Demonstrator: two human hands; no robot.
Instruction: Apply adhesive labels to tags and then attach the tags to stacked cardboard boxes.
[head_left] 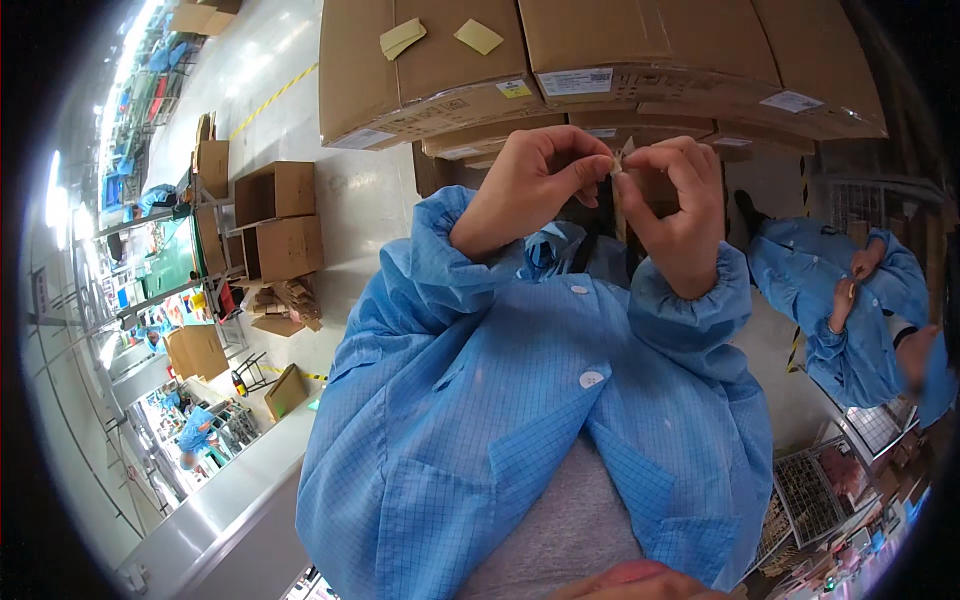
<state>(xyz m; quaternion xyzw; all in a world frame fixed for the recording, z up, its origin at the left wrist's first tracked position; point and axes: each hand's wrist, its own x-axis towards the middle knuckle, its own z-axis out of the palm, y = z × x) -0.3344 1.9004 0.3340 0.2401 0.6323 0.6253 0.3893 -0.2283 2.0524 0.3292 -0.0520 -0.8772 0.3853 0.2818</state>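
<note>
My left hand (538, 182) and my right hand (678, 205) meet at chest height, thumbs and forefingers pinched together. Between the fingertips is a small pale piece (627, 149), like a scrap of paper or a sticker; most of it is covered by my fingers, so its kind is unclear. Just beyond my hands stand large brown cardboard boxes (650, 40) with white labels on their edges. Two small pale yellow paper slips, a left one (402, 39) and a right one (478, 37), lie on the top of the left box.
A co-worker in a blue smock (840, 290) stands at the right, hands near each other, beside wire mesh carts (815, 490). Open cardboard boxes (280, 225) are stacked on the left, with flattened cardboard (285, 305) below. Yellow tape (272, 100) marks the floor.
</note>
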